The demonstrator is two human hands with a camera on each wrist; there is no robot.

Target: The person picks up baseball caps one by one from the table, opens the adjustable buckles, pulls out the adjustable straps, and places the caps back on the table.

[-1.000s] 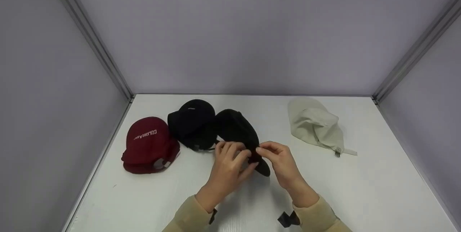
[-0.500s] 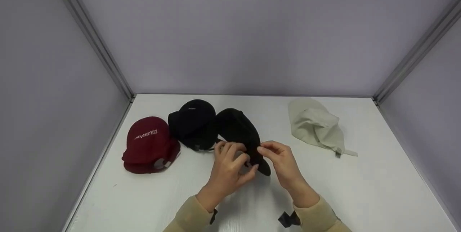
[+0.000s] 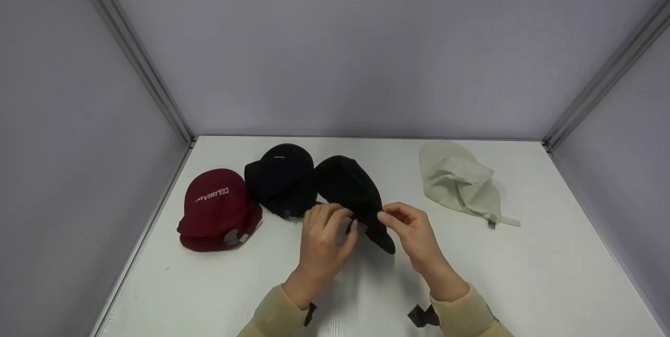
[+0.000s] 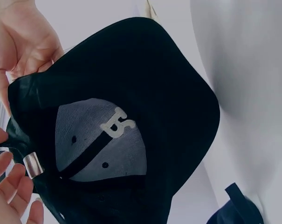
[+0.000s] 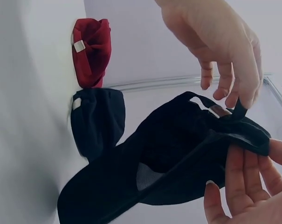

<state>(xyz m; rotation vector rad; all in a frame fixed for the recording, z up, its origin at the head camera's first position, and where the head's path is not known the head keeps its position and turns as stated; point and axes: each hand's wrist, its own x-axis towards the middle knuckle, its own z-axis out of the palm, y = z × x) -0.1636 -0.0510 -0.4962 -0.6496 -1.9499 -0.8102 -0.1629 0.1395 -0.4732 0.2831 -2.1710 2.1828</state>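
Note:
Both hands hold a black baseball cap (image 3: 348, 185) above the white table, its lining and a pale letter visible in the left wrist view. My left hand (image 3: 322, 243) pinches the free end of the black back strap (image 5: 240, 110) between thumb and fingers, as the right wrist view shows. A metal buckle (image 4: 33, 165) sits on that strap. My right hand (image 3: 416, 235) grips the cap's edge, thumb on one side and fingers on the other. Left of the held cap sits a dark cap (image 3: 280, 180) with a small white mark.
A dark red cap (image 3: 217, 211) with white lettering lies at the left of the white table (image 3: 549, 274). Toward the right back is a pale cream cap (image 3: 460, 182), its strap end sticking out. Grey walls (image 3: 366, 54) enclose the back and sides.
My left hand has shifted a little left, and its fingers have drawn closer together. The held cap has tilted and moved slightly right along with my right hand. The other caps stay put.

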